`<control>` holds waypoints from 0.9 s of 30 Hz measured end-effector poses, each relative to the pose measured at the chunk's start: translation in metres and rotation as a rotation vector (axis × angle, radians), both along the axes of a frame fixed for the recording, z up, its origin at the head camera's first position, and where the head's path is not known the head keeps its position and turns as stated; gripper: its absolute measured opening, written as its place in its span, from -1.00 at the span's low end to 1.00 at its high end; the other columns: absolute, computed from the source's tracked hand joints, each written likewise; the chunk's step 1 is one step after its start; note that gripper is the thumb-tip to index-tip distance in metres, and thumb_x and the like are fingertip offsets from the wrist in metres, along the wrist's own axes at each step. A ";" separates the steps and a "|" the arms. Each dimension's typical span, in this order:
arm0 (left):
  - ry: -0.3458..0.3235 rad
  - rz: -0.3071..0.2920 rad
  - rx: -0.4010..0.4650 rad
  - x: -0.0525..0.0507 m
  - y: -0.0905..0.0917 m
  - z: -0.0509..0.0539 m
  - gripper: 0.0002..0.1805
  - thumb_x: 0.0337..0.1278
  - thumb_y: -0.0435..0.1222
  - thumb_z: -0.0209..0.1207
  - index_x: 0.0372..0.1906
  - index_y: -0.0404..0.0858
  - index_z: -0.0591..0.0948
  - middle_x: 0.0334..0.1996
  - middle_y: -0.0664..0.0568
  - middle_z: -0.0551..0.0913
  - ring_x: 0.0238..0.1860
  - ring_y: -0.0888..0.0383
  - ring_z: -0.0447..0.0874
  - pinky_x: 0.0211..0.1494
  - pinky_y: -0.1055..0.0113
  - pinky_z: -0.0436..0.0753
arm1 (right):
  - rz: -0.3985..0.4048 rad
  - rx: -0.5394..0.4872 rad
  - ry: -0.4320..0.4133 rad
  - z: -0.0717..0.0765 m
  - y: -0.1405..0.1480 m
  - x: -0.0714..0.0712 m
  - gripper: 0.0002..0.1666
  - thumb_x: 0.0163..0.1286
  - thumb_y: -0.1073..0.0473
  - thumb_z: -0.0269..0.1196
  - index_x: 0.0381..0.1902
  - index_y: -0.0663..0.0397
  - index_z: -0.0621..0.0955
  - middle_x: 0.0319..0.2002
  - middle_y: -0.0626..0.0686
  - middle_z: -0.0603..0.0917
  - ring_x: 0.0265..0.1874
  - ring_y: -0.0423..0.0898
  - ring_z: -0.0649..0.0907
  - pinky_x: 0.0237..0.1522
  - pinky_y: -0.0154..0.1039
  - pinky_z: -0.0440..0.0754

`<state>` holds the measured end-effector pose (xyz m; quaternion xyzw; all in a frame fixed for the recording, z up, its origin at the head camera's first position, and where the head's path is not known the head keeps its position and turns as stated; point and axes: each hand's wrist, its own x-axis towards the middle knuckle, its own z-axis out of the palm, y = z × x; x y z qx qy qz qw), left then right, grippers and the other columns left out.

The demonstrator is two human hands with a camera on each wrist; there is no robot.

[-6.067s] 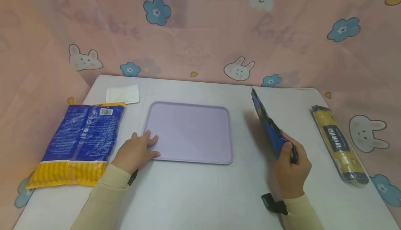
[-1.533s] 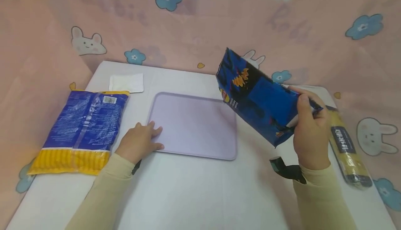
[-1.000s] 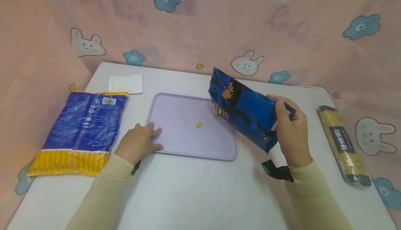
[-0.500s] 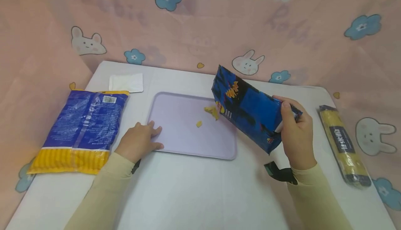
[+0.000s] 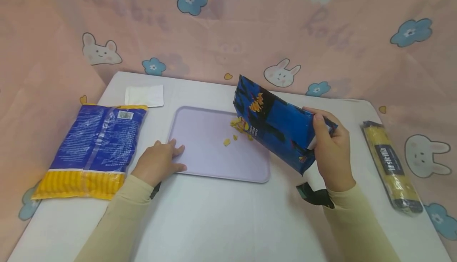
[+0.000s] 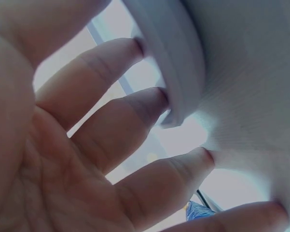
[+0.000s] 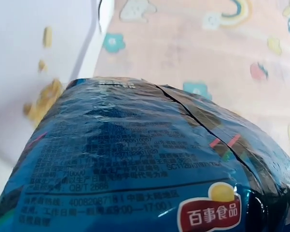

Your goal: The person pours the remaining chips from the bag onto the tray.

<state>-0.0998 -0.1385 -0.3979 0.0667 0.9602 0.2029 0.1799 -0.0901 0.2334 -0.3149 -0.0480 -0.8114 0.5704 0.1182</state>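
My right hand (image 5: 332, 155) pinches the bottom end of a blue and black chip bag (image 5: 275, 123), thumb on top. Tilted down to the left, the bag hangs over the right part of a lilac tray (image 5: 200, 158). Yellow chips (image 5: 235, 124) lie below its lower left end, with a few loose bits nearer the tray's middle. In the right wrist view, the printed back of the bag (image 7: 125, 154) fills most of the picture. With fingers spread, my left hand (image 5: 157, 162) rests at the tray's left edge; the left wrist view has its fingertips touching the rim (image 6: 176, 72) and the table.
On the left lies a large blue and yellow packet (image 5: 96, 151), with a small white packet (image 5: 144, 96) behind it. A long clear pack of yellow noodles (image 5: 390, 166) lies at the table's right edge. Pink printed cloth (image 5: 221, 35) hangs behind the table.
The chip bag was upright on edge at the right earlier; my right hand has brought it leftward over the tray and tipped it. Chips have fallen out onto the tray. My left hand stays put.
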 end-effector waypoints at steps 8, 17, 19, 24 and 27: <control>-0.012 0.007 -0.013 -0.001 0.000 -0.002 -0.26 0.22 -0.09 0.51 0.46 -0.18 0.55 0.53 -0.31 0.37 0.49 -0.55 0.24 0.45 -0.43 0.31 | 0.162 -0.012 0.166 0.015 -0.051 -0.030 -0.47 0.71 -0.11 0.06 0.30 0.13 0.66 0.24 0.03 0.66 0.20 0.11 0.63 0.27 0.37 0.56; -0.024 0.029 -0.005 -0.002 0.000 -0.003 -0.26 0.18 -0.10 0.53 0.44 -0.19 0.58 0.50 -0.32 0.41 0.47 -0.51 0.30 0.45 -0.41 0.33 | 0.344 -0.008 0.282 -0.004 -0.105 -0.075 -0.54 0.72 0.02 0.04 0.20 0.24 0.69 0.12 0.08 0.74 -0.02 -0.08 0.69 0.03 -0.19 0.69; -0.020 0.034 0.002 -0.001 0.000 -0.003 -0.27 0.17 -0.10 0.54 0.42 -0.20 0.59 0.49 -0.33 0.42 0.46 -0.50 0.33 0.45 -0.39 0.35 | 0.377 0.022 0.266 -0.013 -0.110 -0.079 -0.55 0.72 0.04 0.04 0.20 0.24 0.69 0.01 0.10 0.75 -0.13 -0.13 0.67 -0.06 -0.28 0.67; 0.004 0.009 -0.005 -0.002 0.001 0.001 -0.27 0.17 -0.09 0.54 0.42 -0.21 0.59 0.48 -0.33 0.43 0.44 -0.50 0.36 0.44 -0.37 0.38 | 0.364 0.059 0.256 -0.012 -0.110 -0.080 -0.57 0.72 0.07 0.05 0.15 0.26 0.70 -0.25 0.11 0.66 -0.37 -0.14 0.57 -0.31 -0.33 0.54; 0.007 0.009 -0.010 -0.002 0.001 0.002 -0.27 0.17 -0.09 0.54 0.42 -0.21 0.59 0.48 -0.32 0.43 0.44 -0.49 0.37 0.43 -0.36 0.40 | 0.364 0.053 0.253 -0.004 -0.108 -0.078 -0.55 0.72 0.03 0.04 0.18 0.23 0.70 -0.04 0.07 0.71 -0.16 -0.14 0.63 -0.09 -0.28 0.64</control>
